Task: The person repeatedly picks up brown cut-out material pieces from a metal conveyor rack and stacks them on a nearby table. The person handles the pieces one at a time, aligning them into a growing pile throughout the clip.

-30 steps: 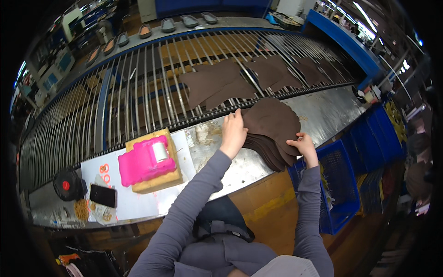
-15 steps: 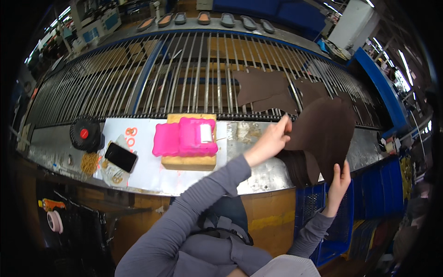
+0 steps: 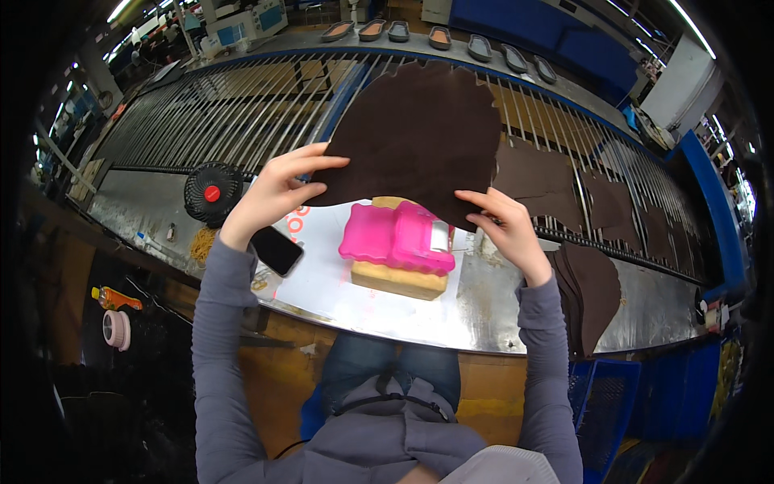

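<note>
A large dark brown sheet point(image 3: 415, 133), leather-like with a partly scalloped edge, is raised in front of me between both hands. My left hand point(image 3: 278, 189) pinches its left lower edge between thumb and fingers. At its right lower corner, my right hand point(image 3: 508, 230) grips in the same way. Just below the sheet's lower edge, a bright pink wavy-edged piece point(image 3: 387, 238) with a white patch rests on a wooden block point(image 3: 399, 282). A pile of similar brown sheets point(image 3: 592, 294) lies to the right of my right hand.
Beyond the metal bench runs a roller conveyor point(image 3: 266, 97) bearing more brown pieces point(image 3: 540, 177). On the left are a black fan point(image 3: 212, 189), a phone point(image 3: 276, 251) and rubber bands point(image 3: 201, 244). Shoe soles point(image 3: 439, 37) line the far ledge. Blue crates point(image 3: 605, 395) stand at lower right.
Both hands have moved left with a brown sheet, from above the pile to over the pink piece. The sheet is now spread wide between them. My view has turned too.
</note>
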`<action>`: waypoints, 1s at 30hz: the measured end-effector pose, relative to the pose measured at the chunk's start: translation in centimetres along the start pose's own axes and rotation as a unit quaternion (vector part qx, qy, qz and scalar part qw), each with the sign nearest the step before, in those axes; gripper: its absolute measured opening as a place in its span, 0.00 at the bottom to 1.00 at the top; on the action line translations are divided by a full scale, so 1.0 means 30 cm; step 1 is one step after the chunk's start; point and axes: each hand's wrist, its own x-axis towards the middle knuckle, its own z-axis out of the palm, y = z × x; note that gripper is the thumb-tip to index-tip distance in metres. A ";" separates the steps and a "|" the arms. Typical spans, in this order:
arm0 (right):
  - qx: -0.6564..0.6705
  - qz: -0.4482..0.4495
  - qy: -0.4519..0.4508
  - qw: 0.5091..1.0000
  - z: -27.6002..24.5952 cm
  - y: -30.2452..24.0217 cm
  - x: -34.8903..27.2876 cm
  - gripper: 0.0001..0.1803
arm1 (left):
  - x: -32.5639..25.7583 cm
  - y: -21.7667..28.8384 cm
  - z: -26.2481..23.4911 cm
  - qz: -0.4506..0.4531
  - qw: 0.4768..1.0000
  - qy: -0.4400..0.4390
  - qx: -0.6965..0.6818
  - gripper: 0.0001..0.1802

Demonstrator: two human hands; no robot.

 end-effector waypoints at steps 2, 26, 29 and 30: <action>0.013 0.000 -0.014 1.000 0.054 0.029 0.020 0.23 | -0.058 -0.033 -0.010 -0.008 1.000 0.027 0.004 0.25; -0.024 -0.043 0.014 0.999 0.110 0.127 -0.049 0.21 | -0.081 -0.056 0.038 0.055 0.997 0.010 0.053 0.23; -0.017 -0.026 0.037 0.999 0.088 0.126 -0.097 0.19 | -0.045 -0.041 0.079 0.051 0.998 -0.018 0.043 0.23; -0.023 -0.023 0.047 0.998 0.083 0.127 -0.114 0.19 | -0.032 -0.037 0.096 0.060 0.997 -0.021 0.041 0.23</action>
